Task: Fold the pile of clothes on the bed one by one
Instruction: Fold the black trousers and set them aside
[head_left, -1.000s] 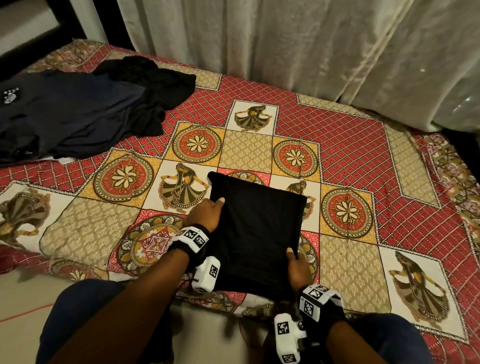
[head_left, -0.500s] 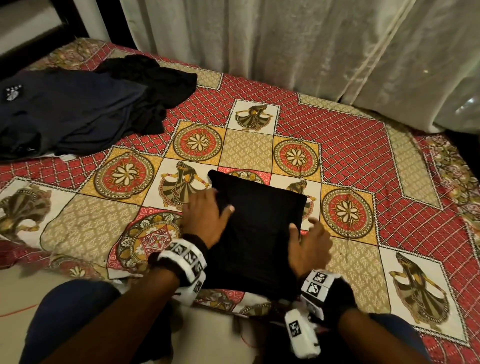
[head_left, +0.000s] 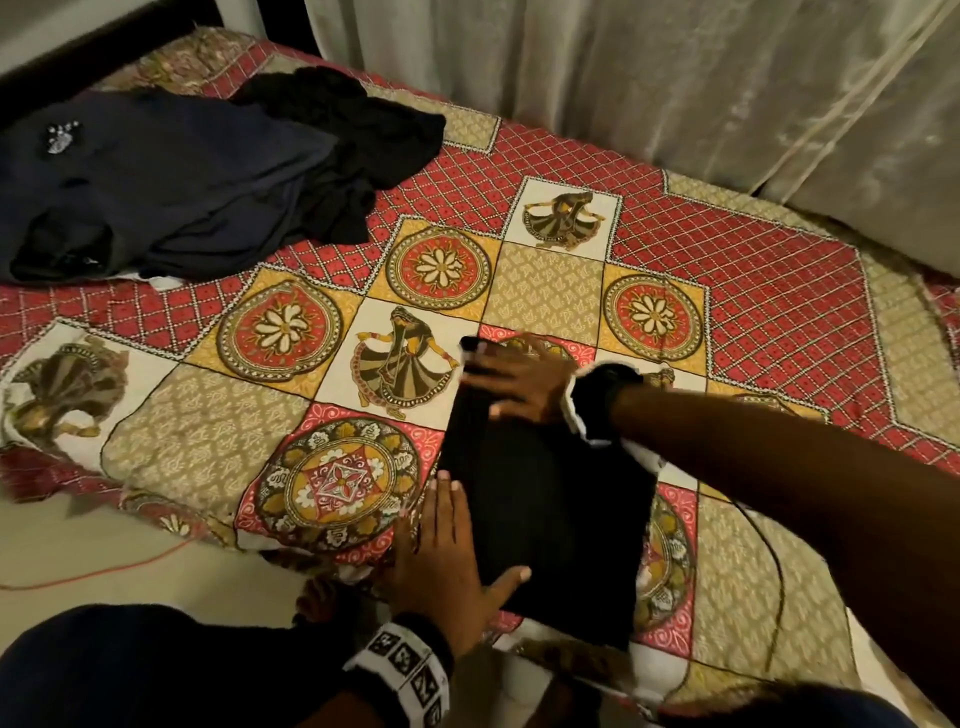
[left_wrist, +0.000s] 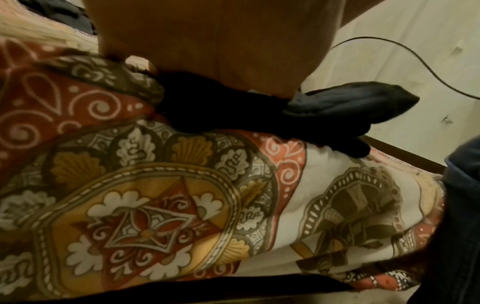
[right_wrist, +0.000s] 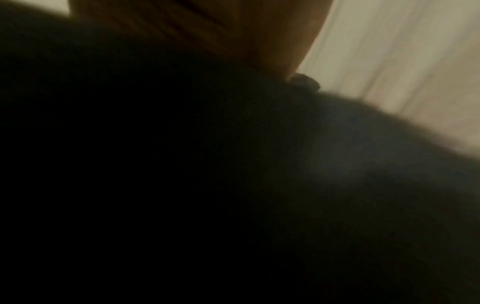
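Blurred and hidden parts

The right wrist view is almost all dark blur; the right hand (head_left: 524, 384) covers the garment's (head_left: 545, 519) far corner, and the pile (head_left: 156, 197) runs off-frame left.

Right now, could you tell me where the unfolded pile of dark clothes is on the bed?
In the head view, the pile of dark clothes lies at the bed's far left corner, near the curtain, well apart from the folded black garment under both hands.

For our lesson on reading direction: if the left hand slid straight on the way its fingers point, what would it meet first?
The left hand points up the bed beside the folded black garment. Probably only bedspread first, then perhaps the right hand; depth is unclear.
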